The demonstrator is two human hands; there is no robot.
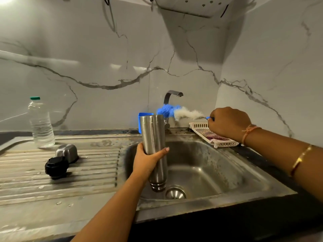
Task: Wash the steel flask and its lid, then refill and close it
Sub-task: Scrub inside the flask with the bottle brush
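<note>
L hand [148, 163]: gripping steel flask [153, 133] round its middle.
Flask: over sink [218, 165], upside down, neck just above the drain.
R hand [229, 123]: fist closed on wire handle of bottle brush [174, 111], blue/white bristles near tap [172, 95].
Lid parts: steel cup [67, 152] & black stopper [56, 169], touching, on drainboard [90, 173].
Also: plastic water bottle [41, 124] upright at back of drainboard; white basket [201, 128] under R hand.

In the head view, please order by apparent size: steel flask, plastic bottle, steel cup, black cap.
1. steel flask
2. plastic bottle
3. steel cup and black cap: they look alike, so unranked.
</note>
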